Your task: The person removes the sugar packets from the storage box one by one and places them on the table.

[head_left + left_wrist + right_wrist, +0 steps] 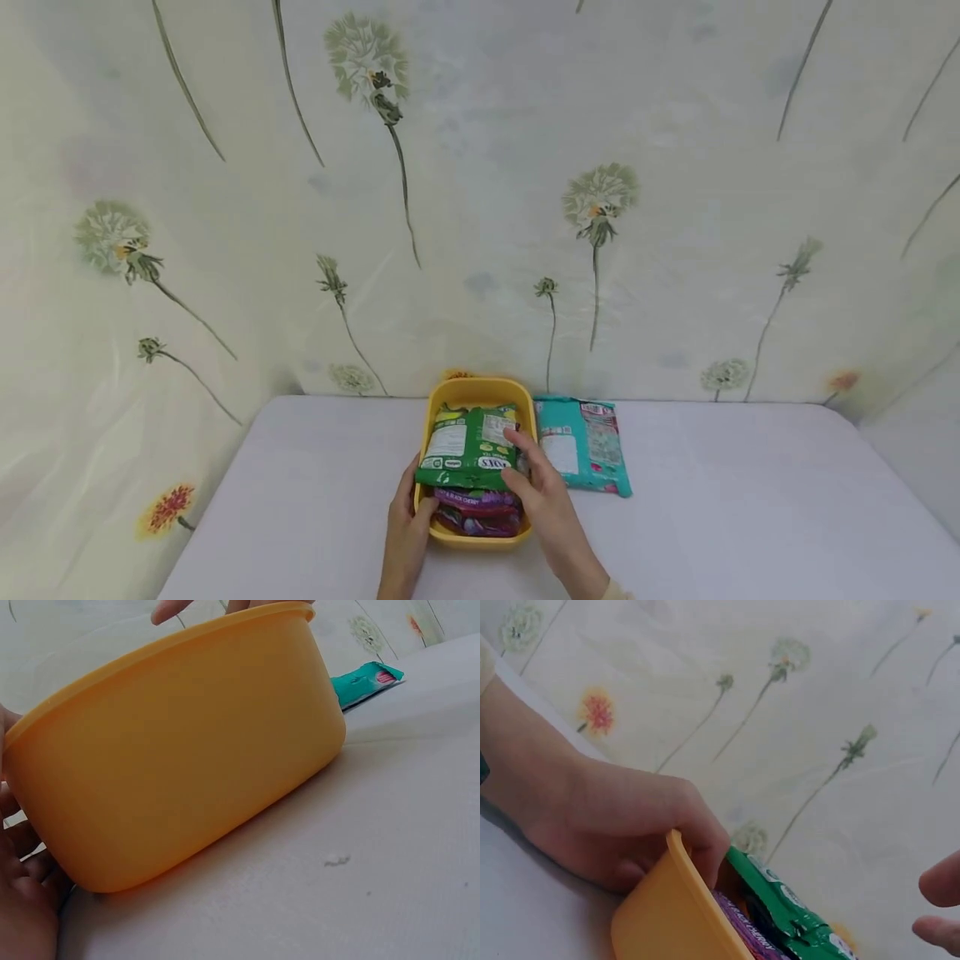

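Observation:
A yellow plastic tub (pixel 480 544) stands on the white table. On top inside it lies a green printed packet (pixel 459 468), tilted over a purple packet (pixel 480 498) lettered "BLACK CHERRY". My left hand (pixel 407 525) grips the tub's left wall, thumb over the rim and fingers outside, as the right wrist view also shows with the left hand (pixel 622 817). Above the green packet's right side is my right hand (pixel 553 510), its finger and thumb apart. Whether those fingertips touch the packet I cannot tell; the right wrist view catches two fingertips (pixel 939 883).
Right of the tub, a teal packet (pixel 558 454) lies flat on the white tabletop (pixel 720 500), close against the tub's side. Behind the table's back edge hangs a pale cloth (pixel 480 208) printed with dandelions.

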`<action>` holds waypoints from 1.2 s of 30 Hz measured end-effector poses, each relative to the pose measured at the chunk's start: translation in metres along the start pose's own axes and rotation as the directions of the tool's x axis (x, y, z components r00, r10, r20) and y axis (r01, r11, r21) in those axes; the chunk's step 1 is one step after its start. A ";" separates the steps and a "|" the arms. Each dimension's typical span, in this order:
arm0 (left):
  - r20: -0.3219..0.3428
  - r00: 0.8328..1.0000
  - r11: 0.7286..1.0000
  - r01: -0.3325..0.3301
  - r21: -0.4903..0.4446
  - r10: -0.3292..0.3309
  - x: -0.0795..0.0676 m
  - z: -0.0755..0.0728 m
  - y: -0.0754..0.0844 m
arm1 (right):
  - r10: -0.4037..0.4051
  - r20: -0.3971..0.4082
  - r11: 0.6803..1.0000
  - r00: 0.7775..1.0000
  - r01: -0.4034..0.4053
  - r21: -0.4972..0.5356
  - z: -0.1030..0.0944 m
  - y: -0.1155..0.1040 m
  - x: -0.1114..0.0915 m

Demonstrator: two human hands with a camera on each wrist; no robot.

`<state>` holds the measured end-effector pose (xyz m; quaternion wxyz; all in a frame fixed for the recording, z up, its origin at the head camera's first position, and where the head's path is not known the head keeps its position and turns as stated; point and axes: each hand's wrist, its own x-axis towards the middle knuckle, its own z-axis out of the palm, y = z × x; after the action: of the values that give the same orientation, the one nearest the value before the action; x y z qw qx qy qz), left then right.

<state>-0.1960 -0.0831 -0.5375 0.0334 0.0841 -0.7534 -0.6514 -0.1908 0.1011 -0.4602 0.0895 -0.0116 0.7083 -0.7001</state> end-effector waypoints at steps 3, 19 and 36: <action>0.002 1.000 1.000 0.021 -0.004 -0.021 -0.001 0.001 0.001 | 0.047 -0.016 0.998 0.999 -0.048 -0.040 0.003 -0.002 -0.002; -0.012 0.999 0.999 0.048 -0.005 -0.048 -0.002 0.001 0.006 | 0.090 0.157 0.881 0.983 -0.152 0.448 -0.008 -0.016 -0.001; -0.006 0.995 0.995 0.097 -0.001 -0.097 -0.002 0.002 0.010 | 0.109 0.216 0.874 0.970 -0.198 0.445 -0.016 -0.011 0.021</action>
<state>-0.1954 -0.0799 -0.5281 0.0042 0.1224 -0.7480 -0.6522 -0.2146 0.1136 -0.4514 0.2103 0.0019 0.5080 -0.8353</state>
